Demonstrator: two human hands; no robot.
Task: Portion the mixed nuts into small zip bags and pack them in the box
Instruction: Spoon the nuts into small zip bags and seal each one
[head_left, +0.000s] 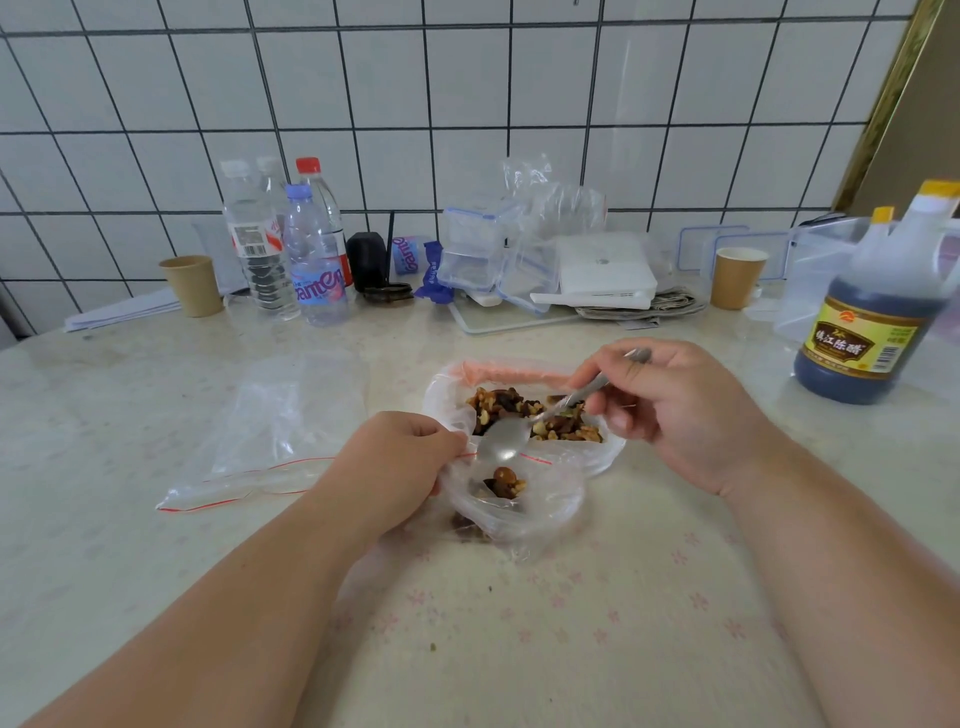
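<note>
A large clear bag (597, 457) with a pink strip lies open mid-table, full of mixed nuts (519, 408). In front of it, my left hand (395, 467) pinches the rim of a small zip bag (545, 504), holding its mouth open; a few nuts (505, 482) lie inside. My right hand (670, 410) grips the handle of a metal spoon (506, 441), whose empty bowl hangs over the small bag's mouth. Another empty zip bag (275, 426) lies flat to the left.
Along the tiled wall stand water bottles (291, 244), two paper cups (192, 286), stacked clear lidded boxes (478, 249), a white box (602, 270) and loose bags. A dark vinegar bottle (872, 312) and a clear tub (815, 270) stand at the right.
</note>
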